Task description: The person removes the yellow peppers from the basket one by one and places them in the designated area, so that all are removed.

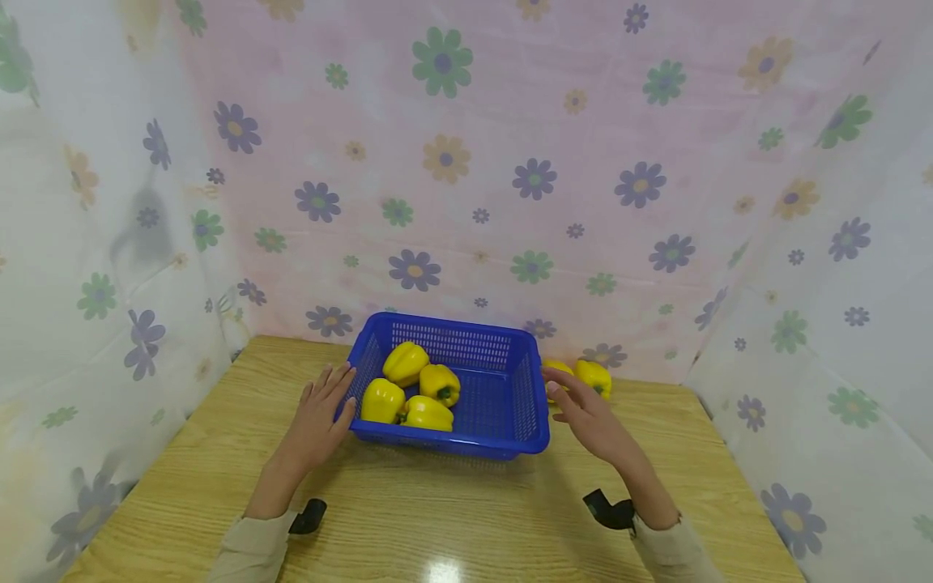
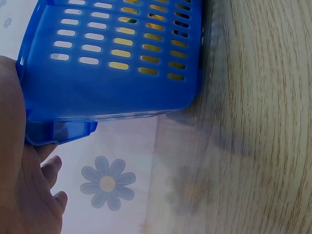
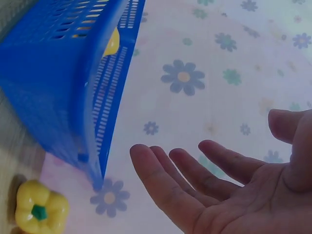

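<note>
At the far left hangs a white floral cloth [image 1: 66,259], then a beige left sleeve [image 1: 251,551] and a black angled wrist piece [image 1: 309,517]. The left hand [image 1: 313,425] rests loosely against the near left corner of the blue slotted plastic basket [image 1: 477,442], fingers extended along its outer side rather than curled round it. The basket sits upright on the wood-grain table [image 1: 408,506]. Four yellow bell peppers lie in its left part: a near-left pepper [image 1: 382,400], a rear pepper [image 1: 406,364], a near-edge pepper [image 1: 428,414], and a middle pepper [image 1: 440,383] with its green stem end showing. The basket's right part has a bare floor. Behind runs a pink floral backdrop [image 1: 474,235]. Outside the basket's right wall are a partly hidden yellow pepper [image 1: 558,368] and an outer yellow pepper [image 1: 594,377]. Near them the right hand [image 1: 592,417] holds nothing, its fingers spread and apart from the basket in the right wrist view. Next come another wrist piece [image 1: 609,511], the right sleeve [image 1: 674,555] and a white right-hand cloth [image 1: 838,348].
</note>
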Available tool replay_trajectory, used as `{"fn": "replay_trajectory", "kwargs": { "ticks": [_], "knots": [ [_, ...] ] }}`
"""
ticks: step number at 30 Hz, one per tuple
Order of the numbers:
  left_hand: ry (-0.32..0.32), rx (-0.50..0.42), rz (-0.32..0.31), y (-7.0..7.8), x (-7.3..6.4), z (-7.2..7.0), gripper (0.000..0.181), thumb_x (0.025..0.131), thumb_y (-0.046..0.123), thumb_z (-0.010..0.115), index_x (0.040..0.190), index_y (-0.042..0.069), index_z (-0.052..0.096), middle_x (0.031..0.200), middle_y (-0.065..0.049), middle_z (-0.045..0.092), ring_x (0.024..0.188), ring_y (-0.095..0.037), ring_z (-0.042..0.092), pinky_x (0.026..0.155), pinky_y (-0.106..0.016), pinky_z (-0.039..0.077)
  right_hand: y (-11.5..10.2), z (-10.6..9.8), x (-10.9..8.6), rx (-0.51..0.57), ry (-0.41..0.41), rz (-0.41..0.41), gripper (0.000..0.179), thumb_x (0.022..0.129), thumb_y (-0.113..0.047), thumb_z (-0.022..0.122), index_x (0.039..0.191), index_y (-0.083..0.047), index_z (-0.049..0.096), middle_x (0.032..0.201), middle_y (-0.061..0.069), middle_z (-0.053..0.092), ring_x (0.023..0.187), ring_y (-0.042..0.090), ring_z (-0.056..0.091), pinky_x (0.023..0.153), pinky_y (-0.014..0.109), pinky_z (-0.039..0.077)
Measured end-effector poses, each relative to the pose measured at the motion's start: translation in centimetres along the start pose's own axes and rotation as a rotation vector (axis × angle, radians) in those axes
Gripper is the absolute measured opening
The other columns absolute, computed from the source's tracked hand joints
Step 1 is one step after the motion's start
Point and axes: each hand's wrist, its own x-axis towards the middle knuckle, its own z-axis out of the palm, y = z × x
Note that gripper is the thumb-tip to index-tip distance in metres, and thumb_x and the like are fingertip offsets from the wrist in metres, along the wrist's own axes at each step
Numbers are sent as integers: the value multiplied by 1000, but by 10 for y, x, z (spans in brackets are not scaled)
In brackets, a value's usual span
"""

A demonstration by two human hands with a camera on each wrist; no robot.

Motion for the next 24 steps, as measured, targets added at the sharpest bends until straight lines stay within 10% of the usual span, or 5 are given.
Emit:
{"fn": "replay_trajectory", "kwargs": {
  "ticks": [24],
  "knots": [
    [0,9,5,0,0,0,54,109,25,43,157,0,36,165,-18,31,154,-46,15,120,-70,11,-42,21,70,3,-201,-8,58,111,-41,37,157,-7,38,157,21,43,133,40,54,101,52,53]
  ]
}}
